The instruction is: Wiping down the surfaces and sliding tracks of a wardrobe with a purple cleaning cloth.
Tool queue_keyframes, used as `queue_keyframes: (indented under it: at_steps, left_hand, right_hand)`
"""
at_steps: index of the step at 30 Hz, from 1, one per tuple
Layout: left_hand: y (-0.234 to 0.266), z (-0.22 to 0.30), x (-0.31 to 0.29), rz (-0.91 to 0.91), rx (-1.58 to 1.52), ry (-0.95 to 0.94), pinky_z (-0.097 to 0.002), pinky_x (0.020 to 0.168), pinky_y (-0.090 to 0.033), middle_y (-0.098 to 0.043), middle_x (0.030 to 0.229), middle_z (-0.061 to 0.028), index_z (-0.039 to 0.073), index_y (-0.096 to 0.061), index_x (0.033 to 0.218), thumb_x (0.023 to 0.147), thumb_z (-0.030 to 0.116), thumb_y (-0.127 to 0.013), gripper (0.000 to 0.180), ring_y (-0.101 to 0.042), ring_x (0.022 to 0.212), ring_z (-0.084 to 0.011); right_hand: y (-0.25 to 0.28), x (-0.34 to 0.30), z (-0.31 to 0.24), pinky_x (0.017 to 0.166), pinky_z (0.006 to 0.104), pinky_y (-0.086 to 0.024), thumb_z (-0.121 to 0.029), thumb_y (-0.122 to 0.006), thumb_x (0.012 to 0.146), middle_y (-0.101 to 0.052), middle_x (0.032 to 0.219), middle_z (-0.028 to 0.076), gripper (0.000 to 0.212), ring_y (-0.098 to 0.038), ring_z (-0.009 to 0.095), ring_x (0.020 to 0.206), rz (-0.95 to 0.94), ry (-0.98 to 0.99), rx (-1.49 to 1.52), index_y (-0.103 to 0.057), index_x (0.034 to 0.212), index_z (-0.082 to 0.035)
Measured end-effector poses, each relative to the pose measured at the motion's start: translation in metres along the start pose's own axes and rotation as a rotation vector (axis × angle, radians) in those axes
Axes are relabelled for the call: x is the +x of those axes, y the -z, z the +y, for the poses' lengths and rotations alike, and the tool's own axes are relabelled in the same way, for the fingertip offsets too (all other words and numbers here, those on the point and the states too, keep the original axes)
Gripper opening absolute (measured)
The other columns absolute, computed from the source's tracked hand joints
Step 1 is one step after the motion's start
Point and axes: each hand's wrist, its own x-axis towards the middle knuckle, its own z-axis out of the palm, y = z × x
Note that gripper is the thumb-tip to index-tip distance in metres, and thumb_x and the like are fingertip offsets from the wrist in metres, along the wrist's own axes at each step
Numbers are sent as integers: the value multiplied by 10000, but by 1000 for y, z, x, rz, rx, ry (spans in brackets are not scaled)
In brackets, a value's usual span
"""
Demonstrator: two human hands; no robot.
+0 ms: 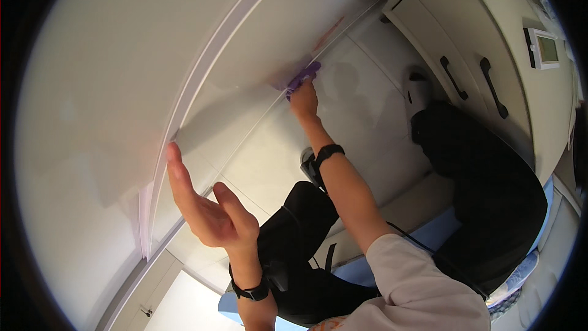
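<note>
My right hand (304,100) reaches far forward and presses a purple cloth (303,77) against the lower part of a white wall panel (269,30), close to where it meets the tiled floor (367,116). A black band sits on that wrist. My left hand (205,205) is held flat and open, its fingertips touching the white vertical trim (184,104) of the wall; it holds nothing. It also wears a dark wristband. My dark-trousered legs (300,220) and one shoe (309,165) show below the arms.
White cabinet doors with two black handles (474,83) stand at the upper right, with a small wall-mounted panel (544,48) beside them. A large black shape (484,190) lies on the floor to the right. A white shoe (418,95) sits near it.
</note>
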Motion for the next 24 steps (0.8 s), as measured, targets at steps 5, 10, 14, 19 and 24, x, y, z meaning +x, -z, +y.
queue_keyframes:
  at_steps: [5, 10, 14, 19, 24]
  left_hand:
    - [-10, 0, -2, 6, -24, 6, -473, 1092, -331, -472, 1340, -281, -119, -399, 1332, 778, -115, -395, 554, -443, 1285, -384]
    - [5, -12, -2, 17, 27, -13, -456, 1074, -358, -506, 1309, -270, -122, -434, 1302, 765, -137, -374, 540, -486, 1244, -376]
    - [-2, -9, -2, 14, -9, -36, -444, 1062, -375, -525, 1287, -266, -112, -487, 1259, 730, -169, -358, 548, -502, 1228, -374]
    - [4, -14, -3, 25, -39, -72, -435, 1035, -411, -545, 1261, -261, -96, -521, 1232, 692, -201, -341, 578, -524, 1202, -380]
    - [18, -13, -6, 171, -106, 100, -350, 917, -470, -606, 1184, -224, -97, -544, 1203, 736, -168, -331, 518, -593, 1106, -311]
  right_hand:
    - [-6, 24, 45, 910, 479, -447, -125, -456, 913, -598, 1125, 292, 458, -558, 449, 1065, -151, -176, 148, -337, 1329, 24]
    - [1, -56, -39, 891, 497, -431, -70, -464, 895, -579, 1130, 309, 404, -544, 471, 1051, -124, -103, 271, -413, 1282, 32]
    - [73, -74, -114, 849, 490, -442, -38, -465, 881, -584, 1085, 300, 419, -564, 471, 964, -31, 56, 299, -412, 1278, 83]
    - [118, -123, -196, 711, 448, -484, 4, -522, 824, -575, 983, 286, 557, -597, 434, 819, 92, 530, 332, -341, 1334, 140]
    - [122, -164, -231, 550, 391, -513, 19, -555, 765, -536, 1063, 311, 692, -628, 393, 691, 99, 820, 304, -274, 1385, 141]
